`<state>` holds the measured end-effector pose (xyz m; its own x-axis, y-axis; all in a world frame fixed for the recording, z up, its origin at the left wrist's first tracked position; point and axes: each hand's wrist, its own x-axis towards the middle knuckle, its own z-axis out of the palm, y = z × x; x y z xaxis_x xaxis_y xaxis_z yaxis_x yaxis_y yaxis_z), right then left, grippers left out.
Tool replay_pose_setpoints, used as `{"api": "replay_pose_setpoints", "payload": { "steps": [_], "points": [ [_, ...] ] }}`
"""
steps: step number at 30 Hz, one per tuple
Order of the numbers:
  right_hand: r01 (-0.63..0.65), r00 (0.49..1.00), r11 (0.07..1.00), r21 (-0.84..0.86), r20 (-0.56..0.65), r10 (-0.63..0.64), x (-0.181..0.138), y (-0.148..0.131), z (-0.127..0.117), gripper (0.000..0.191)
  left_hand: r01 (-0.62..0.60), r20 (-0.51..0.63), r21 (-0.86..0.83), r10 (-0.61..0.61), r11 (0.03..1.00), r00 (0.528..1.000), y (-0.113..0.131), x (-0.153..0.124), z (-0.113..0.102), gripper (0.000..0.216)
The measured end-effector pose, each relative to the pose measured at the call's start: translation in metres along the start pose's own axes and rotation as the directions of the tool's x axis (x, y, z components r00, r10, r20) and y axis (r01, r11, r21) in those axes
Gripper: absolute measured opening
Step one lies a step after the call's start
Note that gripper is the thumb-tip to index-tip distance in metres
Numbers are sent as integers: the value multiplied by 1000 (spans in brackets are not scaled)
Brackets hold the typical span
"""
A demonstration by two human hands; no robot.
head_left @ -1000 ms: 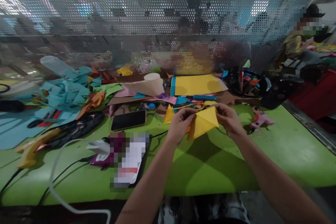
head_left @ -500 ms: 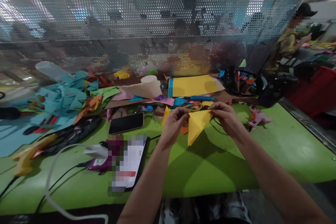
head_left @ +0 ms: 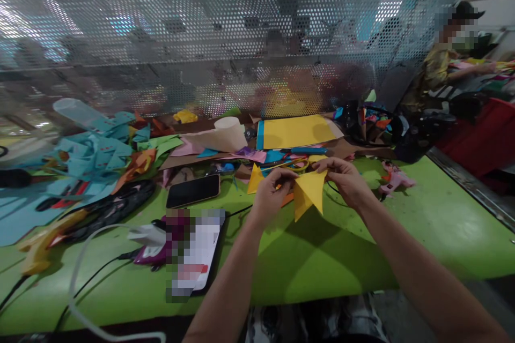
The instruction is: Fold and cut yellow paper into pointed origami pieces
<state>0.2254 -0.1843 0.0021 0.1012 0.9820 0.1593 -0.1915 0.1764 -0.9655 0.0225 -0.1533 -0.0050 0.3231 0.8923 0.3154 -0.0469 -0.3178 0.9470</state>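
Observation:
Above the green table (head_left: 322, 273) I hold a folded piece of yellow paper (head_left: 309, 188) between both hands. My left hand (head_left: 273, 195) pinches its upper left corner, and my right hand (head_left: 343, 176) pinches the upper right one. The paper hangs down with two pointed flaps spread apart below the fold. Behind my left hand stands another small folded yellow paper (head_left: 255, 179). A scrap of orange paper (head_left: 288, 200) shows partly under the left fingers. Flat yellow sheets (head_left: 298, 133) lie farther back.
At the left are a dark phone (head_left: 193, 191), a lit phone (head_left: 201, 252), a yellow glue gun (head_left: 44, 241) with its cord, and a heap of cut blue paper (head_left: 94, 144). A pink paper figure (head_left: 396, 179) lies right. Perforated metal mesh (head_left: 193, 37) rises behind; a person (head_left: 442, 64) works far right.
The yellow paper's lower flaps have spread apart into two points, where before they hung together as one. Both hands still pinch it, and it has shifted slightly right.

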Motion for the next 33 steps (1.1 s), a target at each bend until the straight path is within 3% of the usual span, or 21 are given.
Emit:
{"api": "replay_pose_setpoints", "payload": {
  "steps": [4,8,10,14,18,23,27,33],
  "points": [
    [7,999,1000,13,-40,-6,1,2,1,8,-75,59,48,72,996,996,0,-1,0,14],
    [77,979,995,-62,-185,-87,0,0,1,33,-157,-47,198,170,967,984,2,-1,-1,17],
    [104,962,991,-86,-242,-122,-2,-2,3,30,-215,-95,304,255,928,962,1,-2,1,19],
    [-40,994,999,-26,-104,37,-10,-3,12,31,-290,-46,414,338,863,940,-1,-6,6,24],
    [-206,979,977,59,9,206,-13,3,21,33,-313,51,430,324,847,945,-3,-10,14,27],
    [-234,968,964,128,-57,243,-12,8,25,34,-159,-41,268,176,950,984,-7,-10,21,24],
    [-254,959,956,144,-95,269,-14,7,26,33,-53,-15,136,55,989,998,-11,-8,22,22],
    [-283,954,948,148,-61,294,-14,7,25,33,-79,-37,172,87,982,996,-14,-9,20,20]
  ]
}}
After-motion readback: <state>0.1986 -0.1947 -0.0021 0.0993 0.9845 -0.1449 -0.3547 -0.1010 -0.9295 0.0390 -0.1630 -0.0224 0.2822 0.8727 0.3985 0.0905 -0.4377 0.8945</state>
